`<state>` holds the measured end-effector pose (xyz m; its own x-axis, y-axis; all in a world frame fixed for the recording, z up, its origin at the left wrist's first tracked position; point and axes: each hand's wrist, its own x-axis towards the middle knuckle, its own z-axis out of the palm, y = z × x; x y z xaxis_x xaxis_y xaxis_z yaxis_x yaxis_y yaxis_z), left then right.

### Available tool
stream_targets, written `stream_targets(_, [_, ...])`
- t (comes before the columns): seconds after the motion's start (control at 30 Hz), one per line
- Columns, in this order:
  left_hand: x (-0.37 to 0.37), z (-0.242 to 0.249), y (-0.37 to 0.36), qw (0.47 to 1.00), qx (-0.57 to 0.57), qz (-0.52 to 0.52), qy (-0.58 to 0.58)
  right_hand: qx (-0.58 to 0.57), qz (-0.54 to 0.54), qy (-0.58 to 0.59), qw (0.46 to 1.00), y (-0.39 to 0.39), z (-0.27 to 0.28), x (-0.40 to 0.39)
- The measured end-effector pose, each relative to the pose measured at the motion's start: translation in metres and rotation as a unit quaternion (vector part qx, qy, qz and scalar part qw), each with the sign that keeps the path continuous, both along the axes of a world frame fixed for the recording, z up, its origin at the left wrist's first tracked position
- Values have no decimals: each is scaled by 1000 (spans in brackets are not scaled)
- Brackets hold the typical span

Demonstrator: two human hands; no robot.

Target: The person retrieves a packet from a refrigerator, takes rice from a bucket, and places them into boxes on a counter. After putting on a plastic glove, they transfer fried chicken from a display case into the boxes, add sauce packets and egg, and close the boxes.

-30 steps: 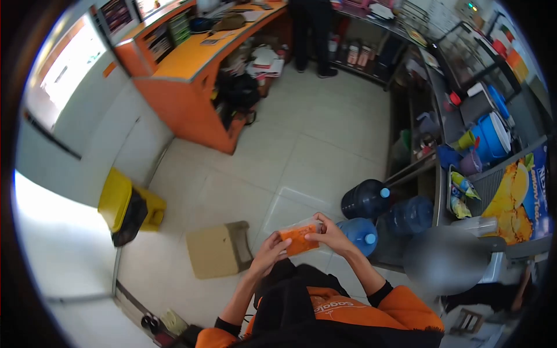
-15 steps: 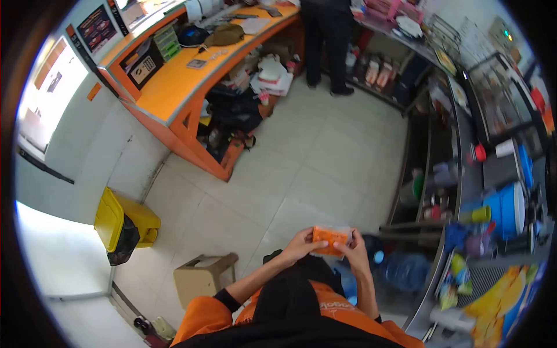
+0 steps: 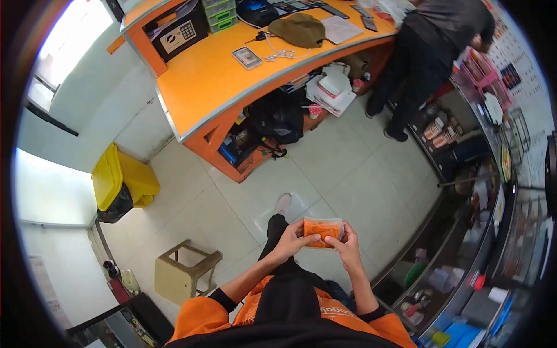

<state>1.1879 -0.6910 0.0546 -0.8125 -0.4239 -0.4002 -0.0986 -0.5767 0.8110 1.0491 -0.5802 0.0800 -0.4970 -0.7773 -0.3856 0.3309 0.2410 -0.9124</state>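
Observation:
A small flat orange packet (image 3: 322, 230) with clear plastic edges is held up in front of my body, over the tiled floor. My left hand (image 3: 294, 238) grips its left side, the thumb lying across its front. On the packet's right side, my right hand (image 3: 346, 243) is closed the same way, thumb on the front. Both thumbs come near each other at the packet's lower middle. What is printed on it or packed inside is too small to make out.
Ahead stands an orange counter (image 3: 197, 98) bearing a phone (image 3: 247, 58) and a cap (image 3: 297, 31). Another person (image 3: 415, 58) bends at the far right. A plastic stool (image 3: 180, 272) and yellow bin (image 3: 130, 177) are at left; dark shelving (image 3: 418, 255) lines the right.
My view has moved forward and turned, so the counter is closer and my foot shows. The other person now leans right. Both hands keep holding the packet.

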Motion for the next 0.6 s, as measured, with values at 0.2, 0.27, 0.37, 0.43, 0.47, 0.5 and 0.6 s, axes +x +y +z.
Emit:
stream_targets(0.2, [-79, 10, -125, 999, -8, -30, 24, 35, -9, 3, 999, -127, 35, -75])
stream_targets(0.27, [-102, 16, -155, 998, -49, -35, 19, 39, -17, 9, 999, -150, 36, -99])
stream_targets(0.37, [-120, -5, -179, 997, -64, -34, -15, 47, -42, 9, 998, -164, 30, -142])
stream_targets(0.43, [-112, -57, -179, 989, -85, -36, -113, 53, -77, 6, 996, -161, 23, -168])
stream_targets(0.47, [-101, -93, -170, 974, -112, -42, -192, 53, -98, 6, 994, -159, 21, -181])
stream_targets(0.5, [-86, -117, -163, 936, -189, -129, -268, 55, -113, 8, 992, -157, 22, -195])
stream_targets(0.6, [-59, -184, -132, 871, -87, -295, -383, 50, -192, 25, 980, -133, 29, -234])
